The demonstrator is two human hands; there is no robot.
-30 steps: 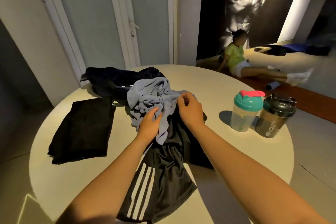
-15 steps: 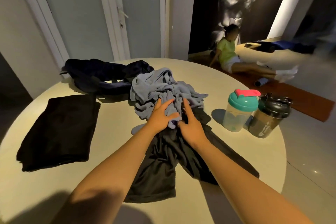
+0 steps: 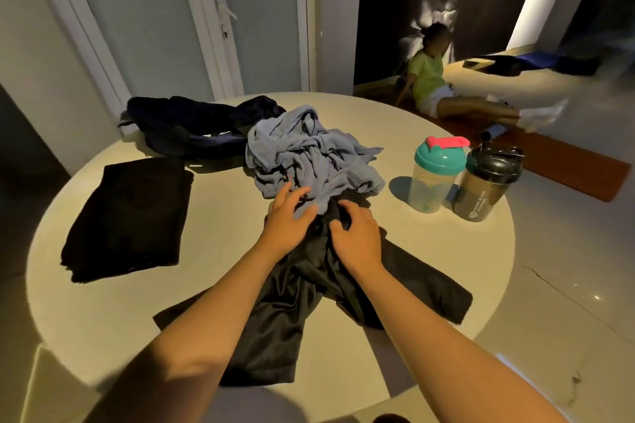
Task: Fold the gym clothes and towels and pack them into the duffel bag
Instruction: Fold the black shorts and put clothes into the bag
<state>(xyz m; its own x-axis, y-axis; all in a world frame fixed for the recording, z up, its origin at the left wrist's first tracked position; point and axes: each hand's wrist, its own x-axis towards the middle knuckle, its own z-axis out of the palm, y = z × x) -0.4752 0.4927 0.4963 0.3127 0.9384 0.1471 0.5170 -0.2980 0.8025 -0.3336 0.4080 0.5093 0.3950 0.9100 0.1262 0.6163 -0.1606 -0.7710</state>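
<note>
A crumpled grey-blue cloth [image 3: 309, 154] lies in the middle of the round table [image 3: 223, 285], partly over the top of black shorts [image 3: 292, 312] that spread toward me. My left hand [image 3: 287, 220] rests with spread fingers on the near edge of the grey-blue cloth. My right hand [image 3: 357, 237] curls its fingers into the waist of the black shorts just beside it. A folded black garment [image 3: 130, 216] lies flat at the left. A dark navy heap [image 3: 192, 127], either a bag or clothing, sits at the back.
Two shaker bottles stand at the right of the table, one with a teal lid [image 3: 436, 175], one dark [image 3: 488, 185]. A person [image 3: 429, 75] sits on an orange mat on the floor beyond. White doors stand behind the table.
The shorts were lowered and spread out on the table. My hands have slid from the grey-blue cloth down to the shorts' waist. My left hand has loosened its hold on the grey-blue cloth.
</note>
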